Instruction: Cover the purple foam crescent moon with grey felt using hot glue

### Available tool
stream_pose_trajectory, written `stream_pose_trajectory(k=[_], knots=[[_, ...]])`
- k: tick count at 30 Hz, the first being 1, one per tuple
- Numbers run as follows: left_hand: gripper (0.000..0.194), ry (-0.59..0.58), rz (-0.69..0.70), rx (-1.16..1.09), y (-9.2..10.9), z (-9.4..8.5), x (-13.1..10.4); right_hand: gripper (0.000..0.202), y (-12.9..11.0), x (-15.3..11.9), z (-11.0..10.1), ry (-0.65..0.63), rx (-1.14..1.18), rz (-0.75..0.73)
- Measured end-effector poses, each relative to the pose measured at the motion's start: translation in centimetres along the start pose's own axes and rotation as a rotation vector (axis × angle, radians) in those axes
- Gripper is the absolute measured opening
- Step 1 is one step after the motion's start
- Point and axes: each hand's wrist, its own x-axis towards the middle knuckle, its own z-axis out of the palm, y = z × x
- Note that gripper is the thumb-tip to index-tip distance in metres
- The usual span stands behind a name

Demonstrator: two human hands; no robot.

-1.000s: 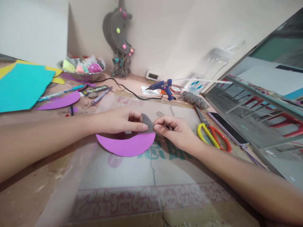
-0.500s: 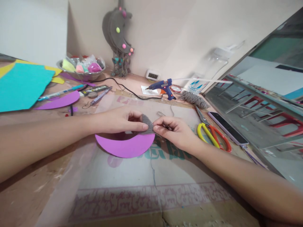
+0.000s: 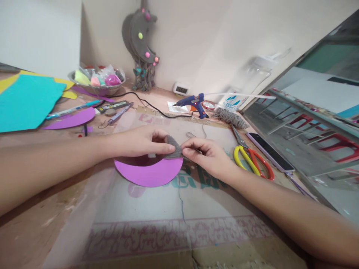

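A purple paper crescent (image 3: 153, 173) is held over the plastic-covered table, its upper right part wrapped in grey yarn (image 3: 175, 147). My left hand (image 3: 146, 142) pinches the wrapped part between thumb and fingers. At the crescent's right edge, my right hand (image 3: 206, 153) has its thumb and fingertips pressed together on the grey yarn strand. A loose loop of that strand shows just behind the right hand. The far side of the crescent is hidden by the left hand.
Behind my hands lie a blue glue gun (image 3: 193, 102) and a grey yarn skein (image 3: 230, 117). Scissors (image 3: 246, 158) and a phone (image 3: 269, 151) lie to the right. Turquoise sheet (image 3: 28, 102), pens and a metal bowl (image 3: 103, 89) are left. A grey moon ornament (image 3: 140, 41) hangs behind.
Hardly anything differs. My left hand and the crescent have shifted very slightly, and the right fingertips stay at the crescent's edge.
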Motion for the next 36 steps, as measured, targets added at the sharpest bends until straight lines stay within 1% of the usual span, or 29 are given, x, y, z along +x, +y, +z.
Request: stream_pose_trajectory(k=[5,11,14,19,23,30,36], knots=[[0.031,0.032,0.002,0.039,-0.07,0.3,0.03,0.02,-0.45,0.32,0.27,0.041,-0.072,0.012],[0.033,0.044,0.02,0.097,0.31,0.32,0.01,0.016,-0.54,0.34,0.48,-0.009,-0.096,0.013],[0.032,0.05,0.025,0.121,0.38,0.36,0.0,0.013,-0.41,0.28,0.51,-0.011,-0.101,0.006],[0.033,0.044,-0.001,0.089,0.23,0.4,0.0,0.01,-0.27,0.29,0.49,-0.016,-0.063,-0.003],[0.032,0.034,-0.011,0.064,0.23,0.29,-0.01,0.011,-0.13,0.3,0.35,-0.046,-0.01,0.012],[0.032,0.023,-0.033,0.001,0.17,0.2,-0.07,0.017,-0.09,0.17,0.15,-0.023,-0.026,0.007],[0.035,0.009,-0.034,0.02,0.28,0.09,-0.11,0.021,0.17,0.08,0.0,-0.045,0.044,0.017]])
